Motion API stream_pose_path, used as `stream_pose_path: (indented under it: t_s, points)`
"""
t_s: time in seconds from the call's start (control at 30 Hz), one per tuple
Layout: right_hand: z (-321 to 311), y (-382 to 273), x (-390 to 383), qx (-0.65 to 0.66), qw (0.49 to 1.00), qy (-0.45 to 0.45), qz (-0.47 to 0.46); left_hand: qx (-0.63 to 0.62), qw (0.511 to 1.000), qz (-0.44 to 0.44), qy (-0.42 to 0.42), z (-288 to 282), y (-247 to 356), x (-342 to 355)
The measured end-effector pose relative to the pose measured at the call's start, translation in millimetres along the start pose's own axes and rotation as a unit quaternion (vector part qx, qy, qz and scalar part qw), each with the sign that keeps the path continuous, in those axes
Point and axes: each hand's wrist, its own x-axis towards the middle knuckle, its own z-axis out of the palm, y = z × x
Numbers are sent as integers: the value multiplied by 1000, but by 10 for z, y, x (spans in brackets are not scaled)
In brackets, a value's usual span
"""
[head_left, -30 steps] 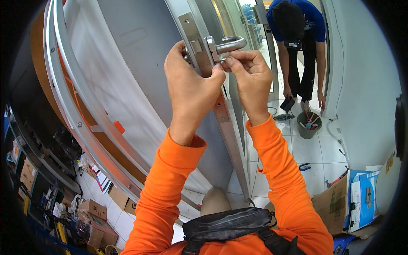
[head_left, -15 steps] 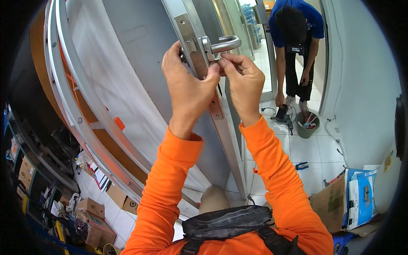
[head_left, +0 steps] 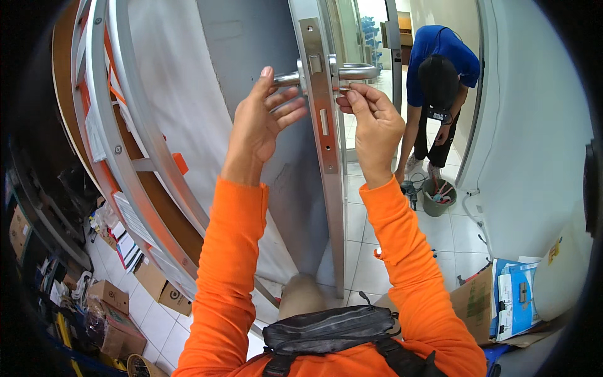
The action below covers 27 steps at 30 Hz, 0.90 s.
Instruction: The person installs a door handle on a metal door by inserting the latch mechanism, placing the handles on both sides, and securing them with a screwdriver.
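A metal-framed door [head_left: 338, 232] stands edge-on before me, with a steel lock faceplate [head_left: 315, 45] set into its edge. One lever handle [head_left: 287, 79] sticks out on its left side and another lever handle [head_left: 360, 71] on its right. My left hand [head_left: 257, 129] is open beside the left lever, thumb up and fingers spread, slightly blurred. Just under the right lever, my right hand [head_left: 378, 129] is closed in a pinch close to the lock. Whatever lies between its fingertips is too small and covered to name.
Farther right, a person in a blue shirt [head_left: 440, 44] bends over a bucket of tools [head_left: 438, 200] and a dark power tool [head_left: 411, 188]. Cartons [head_left: 474, 305] stand at lower right. A metal ladder [head_left: 135, 100] leans at left; boxes [head_left: 110, 295] and shelves lie beyond it.
My left hand has let go of the door edge and opened out to the left. The door now appears farther right and more edge-on. My right hand stays pinched below the right lever.
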Motion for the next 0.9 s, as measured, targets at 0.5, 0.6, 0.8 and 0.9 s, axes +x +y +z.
stream_pose_path:
  t_s: [0.5, 0.6, 0.8, 0.9]
  points:
    - [-54, 44, 19, 35, 998, -18, 38, -84, 994, 17, -64, -15, 21, 154]
    - [-126, 43, 82, 55, 997, -30, 52, -94, 993, 14, -73, 37, -1, 177]
    - [-142, 19, 112, -11, 998, -51, 26, -96, 993, 17, -65, 41, -27, 170]
    - [-178, 20, 159, -40, 997, -72, 6, -101, 992, 18, -78, 40, -46, 196]
